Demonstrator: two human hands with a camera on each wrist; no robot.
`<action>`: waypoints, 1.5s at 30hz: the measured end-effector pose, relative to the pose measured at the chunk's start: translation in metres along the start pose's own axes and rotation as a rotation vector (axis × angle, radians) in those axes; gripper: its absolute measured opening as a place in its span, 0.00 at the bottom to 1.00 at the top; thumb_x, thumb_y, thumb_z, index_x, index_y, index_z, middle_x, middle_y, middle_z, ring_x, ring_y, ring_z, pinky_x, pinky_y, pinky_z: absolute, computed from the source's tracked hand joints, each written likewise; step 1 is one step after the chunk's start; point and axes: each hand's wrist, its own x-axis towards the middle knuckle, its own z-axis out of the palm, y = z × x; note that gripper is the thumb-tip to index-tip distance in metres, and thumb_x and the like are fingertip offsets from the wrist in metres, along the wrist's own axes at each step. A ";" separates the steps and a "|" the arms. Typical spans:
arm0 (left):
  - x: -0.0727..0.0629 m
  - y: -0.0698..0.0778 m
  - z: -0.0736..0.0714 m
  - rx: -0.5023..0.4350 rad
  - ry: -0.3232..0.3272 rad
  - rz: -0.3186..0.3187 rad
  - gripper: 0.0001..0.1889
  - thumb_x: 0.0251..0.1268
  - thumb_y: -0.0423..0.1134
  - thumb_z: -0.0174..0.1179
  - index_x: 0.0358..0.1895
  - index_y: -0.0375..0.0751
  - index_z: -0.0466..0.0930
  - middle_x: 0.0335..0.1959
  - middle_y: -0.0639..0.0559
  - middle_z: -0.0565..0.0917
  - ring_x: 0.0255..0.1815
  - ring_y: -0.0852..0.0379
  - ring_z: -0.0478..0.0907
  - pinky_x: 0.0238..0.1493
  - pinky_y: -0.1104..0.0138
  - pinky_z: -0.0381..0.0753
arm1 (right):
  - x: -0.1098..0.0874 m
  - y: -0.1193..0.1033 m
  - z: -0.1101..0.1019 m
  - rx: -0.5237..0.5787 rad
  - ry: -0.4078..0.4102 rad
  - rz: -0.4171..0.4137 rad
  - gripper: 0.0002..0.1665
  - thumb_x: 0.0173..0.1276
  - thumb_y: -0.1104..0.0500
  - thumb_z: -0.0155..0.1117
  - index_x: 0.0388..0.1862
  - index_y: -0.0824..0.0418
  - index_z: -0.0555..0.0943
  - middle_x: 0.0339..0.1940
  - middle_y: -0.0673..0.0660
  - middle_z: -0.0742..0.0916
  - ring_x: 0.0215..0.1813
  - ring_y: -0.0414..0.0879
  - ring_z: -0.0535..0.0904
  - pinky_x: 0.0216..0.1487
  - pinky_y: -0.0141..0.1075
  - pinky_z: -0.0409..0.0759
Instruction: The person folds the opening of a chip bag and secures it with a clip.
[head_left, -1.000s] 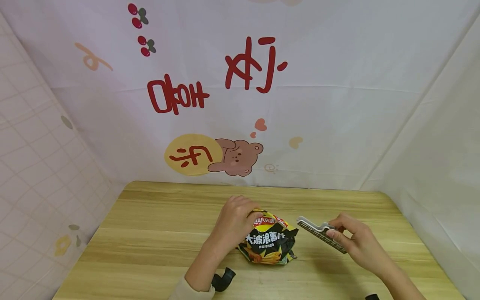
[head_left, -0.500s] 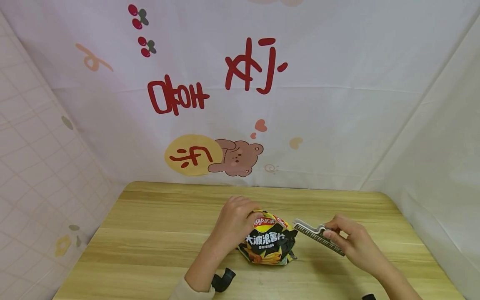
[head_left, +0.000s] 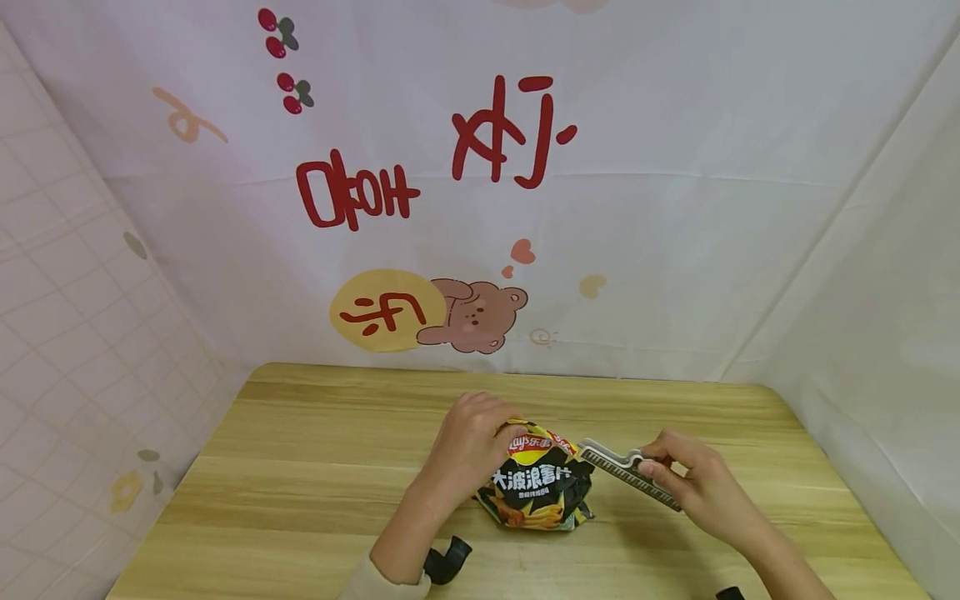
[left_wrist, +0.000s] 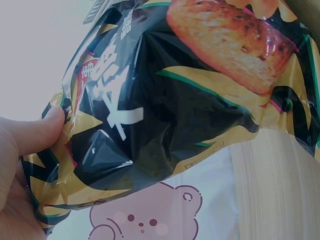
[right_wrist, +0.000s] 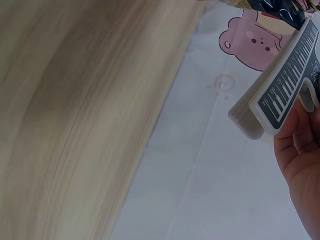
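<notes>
A black and yellow Lay's chip bag [head_left: 534,493] stands on the table, its upper left edge gripped by my left hand [head_left: 471,439]. The left wrist view shows the thumb [left_wrist: 41,131] pressed on the crinkled edge. To the right, my right hand [head_left: 699,483] pinches the handles of a long grey clip [head_left: 626,473] printed with piano keys. The clip's far end overlaps the bag's upper right edge in the head view. In the right wrist view the clip's two long bars [right_wrist: 287,90] stand slightly apart at the near end. Whether the bag lies between them cannot be told.
The bag and hands are over a wooden table [head_left: 322,467]. A white printed cloth [head_left: 675,208] hangs behind it, with more cloth at both sides. Black curved pieces [head_left: 448,560] show near each wrist.
My right hand has moved left with the clip, bringing its far end from beside the bag to the bag's upper right edge. The left hand and bag stay in place.
</notes>
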 end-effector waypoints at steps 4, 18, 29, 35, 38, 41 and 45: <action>0.000 0.000 0.001 0.003 -0.002 0.000 0.04 0.65 0.37 0.75 0.40 0.42 0.92 0.37 0.55 0.91 0.43 0.57 0.86 0.54 0.59 0.80 | 0.001 -0.001 0.002 0.008 0.000 -0.002 0.29 0.49 0.81 0.76 0.41 0.51 0.86 0.34 0.43 0.83 0.32 0.35 0.75 0.30 0.27 0.70; 0.000 0.000 0.000 -0.007 0.001 0.008 0.05 0.64 0.37 0.75 0.40 0.44 0.92 0.37 0.55 0.91 0.43 0.57 0.86 0.54 0.60 0.80 | 0.006 -0.005 0.009 0.017 0.002 0.020 0.28 0.52 0.81 0.75 0.41 0.50 0.86 0.34 0.42 0.83 0.32 0.35 0.76 0.31 0.27 0.71; -0.001 0.000 -0.001 -0.021 -0.008 -0.006 0.05 0.64 0.37 0.75 0.41 0.44 0.92 0.38 0.55 0.91 0.44 0.58 0.85 0.55 0.60 0.80 | 0.010 -0.005 0.018 0.030 0.039 -0.019 0.28 0.49 0.82 0.75 0.39 0.53 0.86 0.33 0.44 0.82 0.33 0.36 0.76 0.33 0.28 0.71; 0.000 -0.001 0.000 -0.020 -0.006 -0.002 0.05 0.64 0.36 0.75 0.41 0.42 0.92 0.38 0.55 0.91 0.43 0.58 0.86 0.55 0.60 0.80 | 0.013 -0.007 0.022 0.038 0.047 -0.001 0.27 0.52 0.81 0.75 0.40 0.52 0.86 0.34 0.43 0.83 0.34 0.36 0.76 0.34 0.28 0.72; 0.000 0.000 0.000 -0.018 -0.001 0.004 0.05 0.64 0.36 0.75 0.40 0.42 0.92 0.37 0.55 0.91 0.42 0.58 0.85 0.54 0.60 0.80 | 0.015 -0.009 0.024 0.048 0.048 0.006 0.27 0.52 0.81 0.74 0.41 0.52 0.87 0.34 0.43 0.83 0.34 0.37 0.75 0.34 0.28 0.71; 0.001 0.000 0.000 -0.018 0.001 0.004 0.05 0.64 0.36 0.76 0.40 0.43 0.92 0.37 0.55 0.91 0.42 0.58 0.85 0.54 0.60 0.80 | 0.017 -0.010 0.025 0.055 0.047 0.009 0.26 0.53 0.81 0.74 0.41 0.52 0.87 0.33 0.43 0.82 0.34 0.37 0.74 0.34 0.29 0.70; 0.001 0.000 0.000 -0.025 -0.005 0.000 0.05 0.64 0.36 0.75 0.40 0.42 0.92 0.38 0.55 0.91 0.43 0.57 0.85 0.55 0.60 0.80 | 0.018 -0.011 0.028 0.064 0.049 0.012 0.26 0.54 0.80 0.74 0.41 0.51 0.87 0.33 0.43 0.82 0.34 0.36 0.74 0.34 0.29 0.71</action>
